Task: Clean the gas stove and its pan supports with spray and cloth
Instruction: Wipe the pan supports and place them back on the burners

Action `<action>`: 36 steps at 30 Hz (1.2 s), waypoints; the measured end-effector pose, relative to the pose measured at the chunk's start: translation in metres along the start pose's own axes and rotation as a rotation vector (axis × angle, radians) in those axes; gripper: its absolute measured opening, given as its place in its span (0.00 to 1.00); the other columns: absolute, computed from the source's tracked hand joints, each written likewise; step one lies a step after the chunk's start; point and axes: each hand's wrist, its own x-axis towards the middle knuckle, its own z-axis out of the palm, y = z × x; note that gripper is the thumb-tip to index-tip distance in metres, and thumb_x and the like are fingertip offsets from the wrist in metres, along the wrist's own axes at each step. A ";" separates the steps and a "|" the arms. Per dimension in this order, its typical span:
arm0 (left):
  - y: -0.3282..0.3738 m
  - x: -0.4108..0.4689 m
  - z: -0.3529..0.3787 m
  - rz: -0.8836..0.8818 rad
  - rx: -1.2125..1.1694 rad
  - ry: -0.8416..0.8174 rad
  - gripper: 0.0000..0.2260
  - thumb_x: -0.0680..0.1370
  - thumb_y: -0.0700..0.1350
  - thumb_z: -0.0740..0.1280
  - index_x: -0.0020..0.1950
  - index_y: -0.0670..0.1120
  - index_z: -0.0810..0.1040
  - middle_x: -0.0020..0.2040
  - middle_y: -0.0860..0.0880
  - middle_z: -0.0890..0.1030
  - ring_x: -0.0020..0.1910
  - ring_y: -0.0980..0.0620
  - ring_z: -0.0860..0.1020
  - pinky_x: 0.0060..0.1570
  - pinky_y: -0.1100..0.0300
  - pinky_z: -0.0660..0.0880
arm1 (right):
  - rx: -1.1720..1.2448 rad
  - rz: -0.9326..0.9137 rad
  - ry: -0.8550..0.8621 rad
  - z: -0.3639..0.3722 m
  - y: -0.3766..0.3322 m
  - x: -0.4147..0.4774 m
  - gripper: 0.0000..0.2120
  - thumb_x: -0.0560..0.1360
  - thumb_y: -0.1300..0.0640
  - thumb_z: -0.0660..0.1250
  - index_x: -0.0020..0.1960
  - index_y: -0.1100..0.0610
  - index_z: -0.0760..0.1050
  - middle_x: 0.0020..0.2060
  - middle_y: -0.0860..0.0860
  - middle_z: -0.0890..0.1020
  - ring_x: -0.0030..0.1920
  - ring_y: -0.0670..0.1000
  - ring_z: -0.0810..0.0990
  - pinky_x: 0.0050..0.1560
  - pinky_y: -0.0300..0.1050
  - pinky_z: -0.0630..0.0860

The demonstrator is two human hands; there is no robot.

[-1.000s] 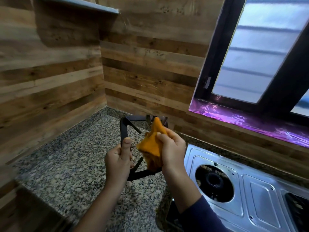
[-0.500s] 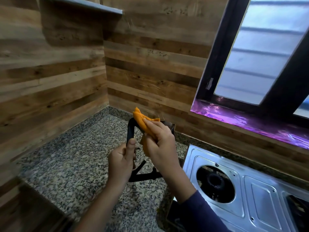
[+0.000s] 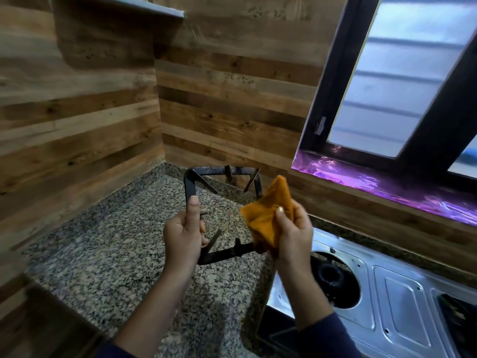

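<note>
My left hand (image 3: 184, 235) grips the left bar of a square black pan support (image 3: 190, 182) and holds it upright above the granite counter (image 3: 111, 251). My right hand (image 3: 291, 235) is closed on a bunched orange cloth (image 3: 268, 215) pressed against the support's right side near its lower corner. The steel gas stove (image 3: 397, 298) lies at the lower right, its left burner (image 3: 333, 277) bare with no support on it. No spray bottle is in view.
Wood-panelled walls meet in a corner behind the counter. A dark-framed window with a purple-lit sill (image 3: 387, 187) runs along the right wall above the stove. A shelf edge (image 3: 144, 7) juts out at the top left.
My right hand has moved with the cloth from the support's top edge down to its right side. The left hand keeps its grip, and the support sits slightly more turned.
</note>
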 end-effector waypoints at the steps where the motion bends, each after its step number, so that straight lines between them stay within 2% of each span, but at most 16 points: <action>1: 0.001 0.002 0.000 0.009 -0.008 -0.005 0.26 0.77 0.62 0.57 0.29 0.42 0.70 0.24 0.49 0.71 0.20 0.56 0.71 0.24 0.66 0.69 | -0.003 -0.017 -0.013 -0.004 -0.007 0.007 0.07 0.78 0.65 0.64 0.53 0.56 0.76 0.43 0.53 0.82 0.39 0.44 0.81 0.37 0.37 0.77; 4: 0.001 0.001 0.001 0.019 -0.020 -0.036 0.28 0.78 0.63 0.56 0.29 0.42 0.69 0.23 0.49 0.70 0.19 0.55 0.71 0.24 0.66 0.68 | 0.009 0.139 -0.210 -0.012 -0.023 0.031 0.07 0.80 0.66 0.61 0.57 0.61 0.72 0.44 0.59 0.82 0.39 0.51 0.83 0.39 0.44 0.81; 6: -0.004 -0.003 0.001 0.013 -0.042 -0.064 0.30 0.78 0.66 0.57 0.30 0.42 0.70 0.23 0.52 0.70 0.19 0.54 0.70 0.24 0.65 0.69 | 0.003 0.269 -0.354 -0.017 -0.026 0.044 0.08 0.77 0.65 0.64 0.56 0.61 0.72 0.49 0.61 0.80 0.42 0.55 0.82 0.43 0.50 0.81; 8: -0.010 -0.005 0.001 -0.018 -0.087 -0.069 0.28 0.79 0.64 0.57 0.31 0.43 0.72 0.23 0.52 0.71 0.20 0.54 0.70 0.24 0.62 0.68 | 0.010 0.268 -0.408 -0.019 -0.025 0.048 0.12 0.72 0.64 0.69 0.53 0.62 0.72 0.48 0.61 0.80 0.42 0.56 0.82 0.43 0.53 0.81; 10: -0.016 -0.008 0.001 -0.057 -0.124 -0.046 0.23 0.79 0.61 0.55 0.31 0.49 0.74 0.24 0.53 0.72 0.21 0.53 0.70 0.26 0.59 0.67 | 0.013 0.178 -0.412 -0.016 -0.024 0.046 0.14 0.69 0.63 0.70 0.53 0.62 0.73 0.45 0.59 0.80 0.41 0.55 0.81 0.40 0.53 0.81; 12: -0.023 -0.011 0.001 -0.080 -0.131 -0.034 0.22 0.79 0.62 0.54 0.35 0.49 0.75 0.27 0.51 0.74 0.24 0.52 0.72 0.29 0.57 0.70 | 0.038 0.054 -0.431 -0.011 -0.027 0.042 0.12 0.69 0.64 0.70 0.51 0.61 0.75 0.44 0.59 0.80 0.41 0.55 0.81 0.38 0.54 0.81; 14: -0.030 -0.009 -0.001 -0.078 -0.083 -0.066 0.28 0.78 0.66 0.53 0.43 0.43 0.77 0.34 0.47 0.79 0.31 0.50 0.79 0.37 0.54 0.75 | 0.017 -0.099 -0.475 -0.005 -0.034 0.040 0.10 0.70 0.66 0.71 0.50 0.59 0.76 0.46 0.63 0.80 0.42 0.60 0.82 0.41 0.60 0.81; 16: -0.030 -0.003 -0.007 -0.066 -0.002 -0.077 0.37 0.72 0.76 0.51 0.56 0.45 0.76 0.46 0.46 0.82 0.44 0.49 0.82 0.47 0.49 0.78 | -0.102 -0.282 -0.533 0.002 -0.048 0.038 0.10 0.72 0.68 0.70 0.51 0.59 0.77 0.47 0.65 0.81 0.42 0.65 0.82 0.41 0.61 0.82; 18: -0.022 0.006 -0.016 0.036 0.063 -0.051 0.39 0.67 0.80 0.50 0.63 0.53 0.68 0.53 0.53 0.78 0.49 0.56 0.79 0.48 0.56 0.77 | -0.262 -0.439 -0.616 0.010 -0.063 0.036 0.12 0.71 0.73 0.69 0.51 0.61 0.76 0.43 0.61 0.81 0.38 0.58 0.83 0.35 0.52 0.80; 20: -0.007 0.020 -0.024 0.239 0.164 -0.057 0.33 0.71 0.76 0.54 0.66 0.55 0.66 0.55 0.57 0.75 0.51 0.64 0.76 0.46 0.66 0.75 | -0.452 -0.595 -0.717 0.018 -0.075 0.036 0.15 0.69 0.77 0.68 0.51 0.62 0.77 0.42 0.53 0.80 0.37 0.45 0.80 0.36 0.39 0.75; 22: 0.007 0.035 -0.029 0.409 0.369 -0.144 0.26 0.74 0.70 0.58 0.62 0.54 0.72 0.51 0.55 0.78 0.48 0.61 0.78 0.40 0.63 0.76 | -0.612 -0.687 -0.803 0.025 -0.084 0.039 0.17 0.68 0.76 0.68 0.51 0.60 0.77 0.44 0.48 0.79 0.40 0.44 0.79 0.40 0.34 0.71; 24: 0.013 0.042 -0.027 0.550 0.520 -0.226 0.24 0.75 0.69 0.59 0.49 0.50 0.79 0.38 0.52 0.80 0.36 0.55 0.79 0.30 0.52 0.76 | -0.667 -0.664 -0.891 0.031 -0.090 0.042 0.16 0.68 0.74 0.67 0.52 0.60 0.77 0.44 0.46 0.79 0.42 0.45 0.79 0.41 0.34 0.71; 27: 0.010 0.041 -0.019 0.583 0.418 -0.165 0.31 0.78 0.67 0.57 0.33 0.41 0.76 0.26 0.47 0.76 0.24 0.49 0.76 0.23 0.46 0.72 | -0.623 -0.540 -0.967 0.037 -0.087 0.046 0.12 0.72 0.73 0.67 0.53 0.61 0.76 0.43 0.45 0.78 0.39 0.43 0.79 0.39 0.34 0.72; 29: 0.004 0.039 -0.015 0.523 0.320 -0.096 0.33 0.80 0.64 0.56 0.30 0.37 0.72 0.24 0.39 0.72 0.22 0.41 0.73 0.23 0.43 0.69 | -0.591 -0.515 -0.902 0.039 -0.078 0.050 0.12 0.73 0.70 0.68 0.54 0.59 0.76 0.45 0.47 0.79 0.42 0.45 0.80 0.41 0.42 0.76; 32: -0.002 0.027 -0.006 0.293 0.187 0.016 0.29 0.81 0.60 0.57 0.30 0.39 0.72 0.25 0.38 0.72 0.23 0.41 0.73 0.25 0.45 0.71 | -0.607 -0.637 -0.574 0.038 -0.060 0.050 0.14 0.72 0.63 0.73 0.56 0.54 0.79 0.51 0.49 0.82 0.52 0.52 0.80 0.51 0.52 0.79; 36: -0.001 0.014 0.015 -0.050 -0.045 0.178 0.22 0.82 0.56 0.58 0.32 0.46 0.70 0.28 0.48 0.73 0.22 0.58 0.72 0.27 0.60 0.69 | -0.455 -0.655 -0.155 0.032 -0.032 0.007 0.14 0.71 0.64 0.74 0.57 0.58 0.82 0.50 0.50 0.81 0.50 0.43 0.80 0.50 0.35 0.76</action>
